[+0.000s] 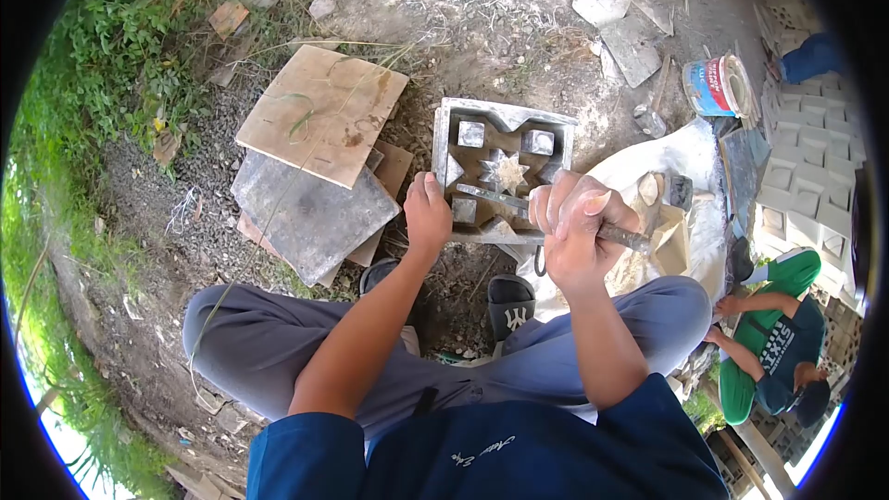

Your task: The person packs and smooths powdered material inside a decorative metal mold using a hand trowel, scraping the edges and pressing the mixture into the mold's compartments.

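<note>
A square metal mould lies on the ground in front of me, with small blocks near its corners and a star shape in its middle. My left hand is closed on the mould's left rim. In my right hand is a bar-like tool, gripped in the fist; its thin flat blade reaches left over the mould, below the star. The thicker end of the tool sticks out on the right of the fist. Whether the blade touches the mould is unclear.
Flat boards are stacked at the left. A white sack with sandy material lies at the right, below a paint bucket. Patterned blocks stand farther right, near another person in green trousers.
</note>
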Tool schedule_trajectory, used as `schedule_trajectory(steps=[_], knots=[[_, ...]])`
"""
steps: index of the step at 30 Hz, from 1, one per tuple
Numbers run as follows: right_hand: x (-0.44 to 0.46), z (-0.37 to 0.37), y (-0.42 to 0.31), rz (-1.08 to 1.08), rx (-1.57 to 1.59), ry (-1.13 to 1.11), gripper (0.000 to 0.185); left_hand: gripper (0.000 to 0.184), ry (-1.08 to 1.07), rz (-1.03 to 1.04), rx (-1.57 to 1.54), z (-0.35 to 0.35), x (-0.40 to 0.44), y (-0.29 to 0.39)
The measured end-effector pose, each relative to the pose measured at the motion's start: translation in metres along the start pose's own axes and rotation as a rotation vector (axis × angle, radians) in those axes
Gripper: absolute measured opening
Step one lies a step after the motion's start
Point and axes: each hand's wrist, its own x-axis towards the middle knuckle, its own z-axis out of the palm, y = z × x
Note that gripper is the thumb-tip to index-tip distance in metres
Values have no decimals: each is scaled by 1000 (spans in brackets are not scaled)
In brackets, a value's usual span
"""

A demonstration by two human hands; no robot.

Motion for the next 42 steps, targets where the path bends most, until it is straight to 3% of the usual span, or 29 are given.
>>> schedule_trajectory(steps=[5,9,14,17,19,21,25,27,29,32,33,35,39,42], knots=[[-13,10,11,-45,-116,-6,32,35,8,29,0,-1,1,3],[-14,12,3,-77,-86,-194,40,36,-6,34,22,-2,-2,1],[-17,13,31,-14,-377,-416,41,35,10,8,61,-1,-1,8],[-27,14,24,-81,-133,-245,41,35,4,88,109,-3,-1,6],[-21,7,44,28,-417,-243,41,36,-6,86,104,-6,-1,11],[-16,13,40,5,-354,-300,40,37,-33,-42,37,-7,-2,18],[-29,21,32,-173,-218,-380,40,38,50,73,83,-5,-2,10],[-25,19,51,-54,-485,-496,43,40,51,8,80,-2,-5,8],[-22,28,36,-34,-431,-473,41,42,5,-75,36,-2,-2,3],[-28,19,34,-190,-161,-269,30,43,17,-63,37,-5,-4,4],[-21,13,39,-70,-355,-358,26,43,19,-84,46,-3,-5,5],[-19,18,50,-122,-492,-335,24,43,16,-77,28,0,-5,8],[-23,22,29,-206,-302,-441,29,43,4,-53,21,-4,-3,3],[-27,20,48,-112,-510,-530,38,44,20,-101,35,-1,-3,4]])
